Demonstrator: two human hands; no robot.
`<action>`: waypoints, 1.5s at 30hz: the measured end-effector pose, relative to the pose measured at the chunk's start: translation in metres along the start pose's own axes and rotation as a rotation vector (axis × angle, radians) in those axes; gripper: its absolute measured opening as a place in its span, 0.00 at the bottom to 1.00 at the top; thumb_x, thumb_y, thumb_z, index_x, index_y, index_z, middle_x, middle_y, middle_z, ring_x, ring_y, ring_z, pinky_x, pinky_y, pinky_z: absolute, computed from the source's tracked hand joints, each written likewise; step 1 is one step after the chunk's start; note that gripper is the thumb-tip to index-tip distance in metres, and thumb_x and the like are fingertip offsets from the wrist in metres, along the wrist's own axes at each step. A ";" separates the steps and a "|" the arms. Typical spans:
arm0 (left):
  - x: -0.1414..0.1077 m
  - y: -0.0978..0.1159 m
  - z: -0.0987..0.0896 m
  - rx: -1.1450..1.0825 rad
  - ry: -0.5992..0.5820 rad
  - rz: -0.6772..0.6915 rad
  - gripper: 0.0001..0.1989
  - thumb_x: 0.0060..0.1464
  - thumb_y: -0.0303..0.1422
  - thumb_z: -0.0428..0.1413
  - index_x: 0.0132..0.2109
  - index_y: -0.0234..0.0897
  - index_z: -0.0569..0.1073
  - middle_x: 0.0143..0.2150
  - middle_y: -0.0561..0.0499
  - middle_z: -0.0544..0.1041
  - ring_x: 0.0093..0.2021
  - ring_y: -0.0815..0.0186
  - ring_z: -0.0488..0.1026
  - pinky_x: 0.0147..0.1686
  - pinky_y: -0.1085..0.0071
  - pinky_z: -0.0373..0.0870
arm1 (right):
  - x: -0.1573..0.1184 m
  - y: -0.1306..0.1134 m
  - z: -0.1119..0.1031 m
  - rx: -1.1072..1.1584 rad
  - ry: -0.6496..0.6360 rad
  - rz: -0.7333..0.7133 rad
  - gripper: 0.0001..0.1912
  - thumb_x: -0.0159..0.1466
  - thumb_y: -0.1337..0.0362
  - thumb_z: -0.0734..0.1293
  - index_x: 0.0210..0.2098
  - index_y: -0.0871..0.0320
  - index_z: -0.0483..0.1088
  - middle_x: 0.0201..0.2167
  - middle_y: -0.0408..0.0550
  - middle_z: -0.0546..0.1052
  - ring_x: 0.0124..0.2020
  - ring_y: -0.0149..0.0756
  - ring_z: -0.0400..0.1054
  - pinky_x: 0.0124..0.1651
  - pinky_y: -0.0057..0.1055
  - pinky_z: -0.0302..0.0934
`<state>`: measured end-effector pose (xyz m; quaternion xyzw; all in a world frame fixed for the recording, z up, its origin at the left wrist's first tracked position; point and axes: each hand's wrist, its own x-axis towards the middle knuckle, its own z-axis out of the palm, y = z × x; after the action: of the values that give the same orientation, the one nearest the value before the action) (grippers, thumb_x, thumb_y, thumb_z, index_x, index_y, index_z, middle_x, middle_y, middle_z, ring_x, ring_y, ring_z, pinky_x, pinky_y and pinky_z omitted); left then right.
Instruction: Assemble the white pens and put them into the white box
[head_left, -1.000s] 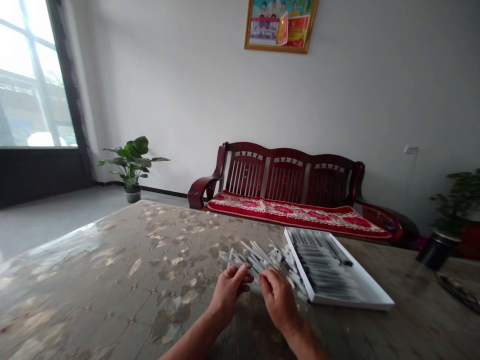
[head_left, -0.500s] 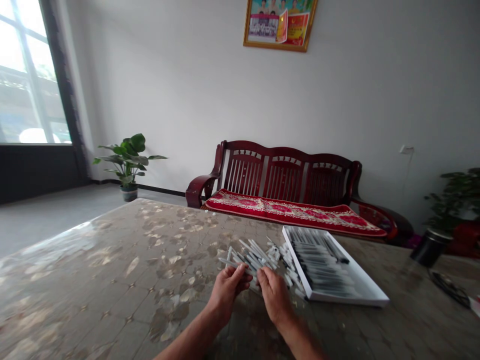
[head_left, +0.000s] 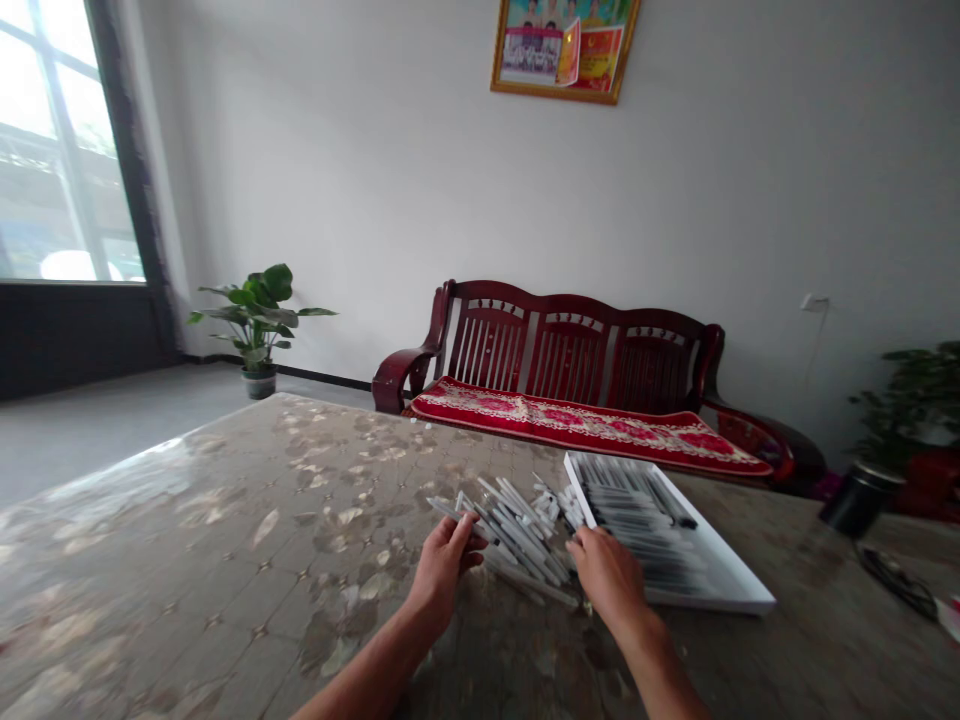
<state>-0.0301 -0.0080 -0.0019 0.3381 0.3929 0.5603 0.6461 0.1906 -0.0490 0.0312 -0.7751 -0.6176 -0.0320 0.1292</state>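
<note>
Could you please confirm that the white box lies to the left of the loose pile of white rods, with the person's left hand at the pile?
Not quite: the white box lies to the right of the loose pile of white rods, not the left, as the head view shows. The left hand is indeed at the pile.

From here, the long table (head_left: 187, 500) takes up most of the room's foreground, its top a brownish pattern of pale leaves under a glossy sheet that throws back the window light. Near the middle of the far half sits a loose heap of white plastic sticks (head_left: 517, 535), lying crossed at all angles. Just to the right of the heap, touching it, is a shallow white tray (head_left: 720, 585) packed with rows of white sticks with dark ends, all lying the same way. Well off to the right, near the far edge, stands a black cylindrical cup (head_left: 859, 503), and nearer the right edge lies a dark pair of glasses (head_left: 896, 582), though they're hard to make out from here.
</note>
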 end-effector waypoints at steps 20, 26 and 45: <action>-0.005 0.017 -0.011 1.292 -0.185 0.639 0.13 0.65 0.38 0.45 0.37 0.43 0.72 0.36 0.53 0.74 0.36 0.67 0.73 0.34 0.74 0.62 | 0.001 -0.019 0.010 0.492 0.334 -0.330 0.12 0.64 0.70 0.60 0.41 0.55 0.74 0.40 0.49 0.78 0.44 0.39 0.73 0.48 0.31 0.64; -0.006 0.017 -0.011 1.441 -0.235 0.717 0.11 0.65 0.36 0.48 0.44 0.46 0.75 0.37 0.53 0.75 0.39 0.67 0.74 0.35 0.75 0.62 | -0.001 -0.022 0.014 0.597 0.420 -0.424 0.10 0.64 0.69 0.62 0.40 0.54 0.74 0.38 0.49 0.76 0.41 0.38 0.73 0.46 0.30 0.65; -0.007 0.019 -0.013 1.516 -0.338 0.892 0.10 0.64 0.35 0.50 0.37 0.45 0.75 0.34 0.53 0.74 0.34 0.66 0.70 0.32 0.73 0.59 | -0.013 -0.037 0.002 0.485 0.095 -0.378 0.12 0.61 0.73 0.64 0.39 0.55 0.77 0.36 0.47 0.77 0.39 0.36 0.73 0.43 0.28 0.65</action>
<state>-0.0504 -0.0123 0.0101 0.8734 0.3892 0.2920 0.0207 0.1517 -0.0534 0.0327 -0.5907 -0.7337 0.0567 0.3310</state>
